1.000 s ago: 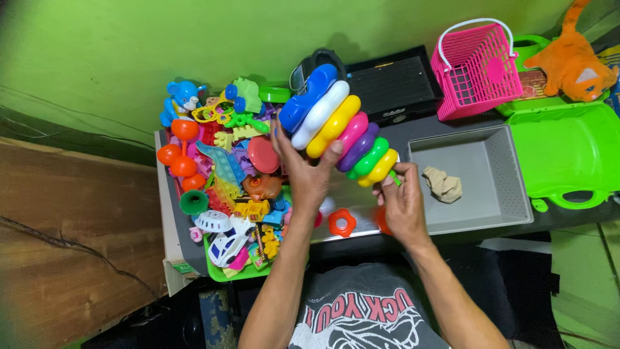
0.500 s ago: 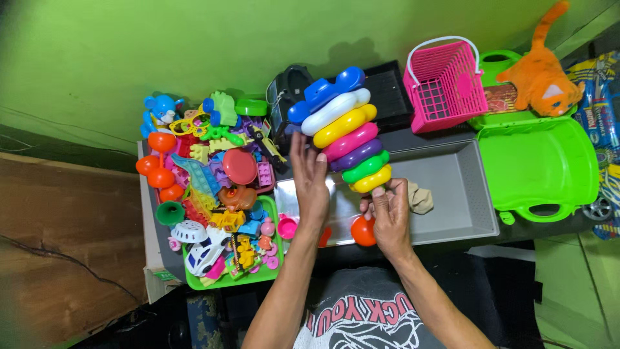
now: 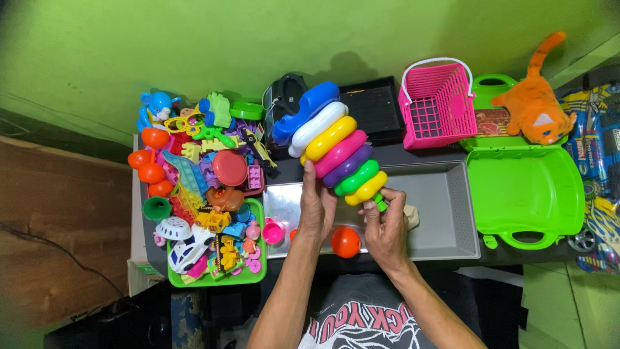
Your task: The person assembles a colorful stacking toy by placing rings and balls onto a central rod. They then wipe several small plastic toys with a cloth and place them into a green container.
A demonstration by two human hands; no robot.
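Note:
A ring-stacking toy (image 3: 332, 145) with blue, white, yellow, pink, purple, green and yellow rings lies tilted above a grey tray (image 3: 452, 223). My left hand (image 3: 316, 203) presses against the lower rings from the left. My right hand (image 3: 385, 223) grips the green post end below the smallest yellow ring. An orange ball top (image 3: 345, 241) lies in the tray between my wrists. A small beige object peeks out beside my right hand.
A green tray (image 3: 213, 274) heaped with small plastic toys sits at left, with more toys and orange balls behind it. A pink basket (image 3: 436, 106), an open green case (image 3: 523, 190), an orange plush cat (image 3: 536, 106) and black boxes stand behind.
The ring stack and both hands stay together over the grey tray; the view has shifted, and the orange ball now lies in the tray between my wrists.

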